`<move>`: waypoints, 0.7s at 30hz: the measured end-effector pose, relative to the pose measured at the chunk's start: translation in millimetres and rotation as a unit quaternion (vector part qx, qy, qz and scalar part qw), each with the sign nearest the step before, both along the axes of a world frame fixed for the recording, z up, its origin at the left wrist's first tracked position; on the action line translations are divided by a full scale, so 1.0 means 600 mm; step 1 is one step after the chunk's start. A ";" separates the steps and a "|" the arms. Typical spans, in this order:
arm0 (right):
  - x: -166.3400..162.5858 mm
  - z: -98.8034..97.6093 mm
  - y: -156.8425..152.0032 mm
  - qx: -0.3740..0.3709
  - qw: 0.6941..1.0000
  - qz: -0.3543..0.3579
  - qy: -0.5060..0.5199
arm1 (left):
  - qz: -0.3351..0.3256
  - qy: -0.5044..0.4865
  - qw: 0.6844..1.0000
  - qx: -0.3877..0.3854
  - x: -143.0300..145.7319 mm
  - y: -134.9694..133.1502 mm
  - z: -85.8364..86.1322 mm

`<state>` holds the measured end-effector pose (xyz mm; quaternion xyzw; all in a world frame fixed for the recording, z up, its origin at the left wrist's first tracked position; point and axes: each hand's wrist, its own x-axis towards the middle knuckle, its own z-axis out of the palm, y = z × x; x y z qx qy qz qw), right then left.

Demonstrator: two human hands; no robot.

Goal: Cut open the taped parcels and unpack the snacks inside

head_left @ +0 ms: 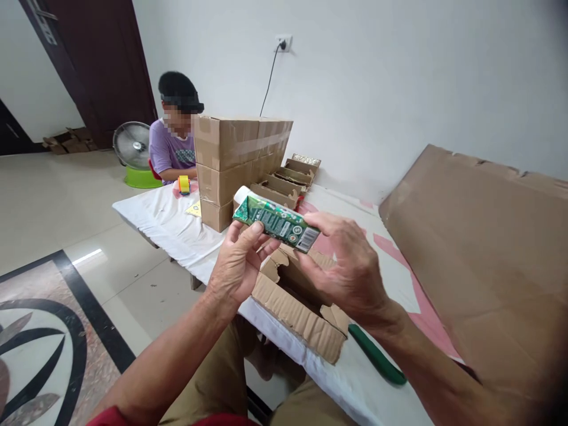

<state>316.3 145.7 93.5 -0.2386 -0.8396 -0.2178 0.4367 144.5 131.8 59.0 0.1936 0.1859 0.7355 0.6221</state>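
A long green printed carton (pixel 275 223) with a barcode at its right end is held level between both hands. My left hand (pixel 238 264) pinches its near left edge with thumb and fingers. My right hand (pixel 348 266) grips the right end. Just below them an open brown cardboard box (pixel 296 307) lies on the white-covered table (pixel 168 222), flaps spread.
Stacked taped cardboard boxes (pixel 235 160) and a row of open small boxes (pixel 286 180) stand at the far end. A seated person (pixel 175 139) works behind them, near a tape roll (pixel 183 184). Large cardboard sheet (pixel 483 248) at right; green strip (pixel 377 357) near the edge; floor fan (pixel 132 145).
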 end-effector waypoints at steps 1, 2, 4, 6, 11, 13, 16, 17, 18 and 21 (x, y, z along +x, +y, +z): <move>-0.005 -0.013 0.006 -0.008 1.000 0.003 -0.003 | -0.001 0.001 1.000 -0.016 -0.005 0.001 -0.011; -0.010 -0.026 0.012 -0.016 1.000 0.005 -0.006 | 0.001 0.002 1.000 -0.027 -0.010 0.002 -0.021; -0.020 -0.045 0.021 -0.032 0.999 0.008 -0.016 | 0.010 0.001 0.999 -0.041 -0.022 0.004 -0.035; -0.028 -0.059 0.027 -0.053 0.998 0.014 -0.026 | 0.019 0.002 0.998 -0.052 -0.034 0.005 -0.047; -0.030 -0.079 0.042 -0.133 0.989 0.040 -0.047 | 0.025 0.045 0.995 -0.090 -0.069 0.014 -0.083; -0.020 -0.084 0.049 -0.166 0.984 0.033 -0.051 | 0.018 0.065 0.990 -0.127 -0.086 0.029 -0.106; 0.006 -0.091 0.054 -0.209 0.977 0.009 -0.040 | 0.025 0.087 0.969 -0.231 -0.108 0.070 -0.149; 0.016 -0.093 0.052 -0.219 0.975 0.001 -0.032 | 0.029 0.093 0.959 -0.267 -0.112 0.089 -0.165; 0.028 -0.095 0.049 -0.226 0.974 -0.008 -0.023 | 0.030 0.098 0.949 -0.296 -0.113 0.109 -0.181; 0.064 -0.102 0.033 -0.237 0.971 -0.038 0.003 | 0.020 0.111 0.930 -0.349 -0.107 0.175 -0.225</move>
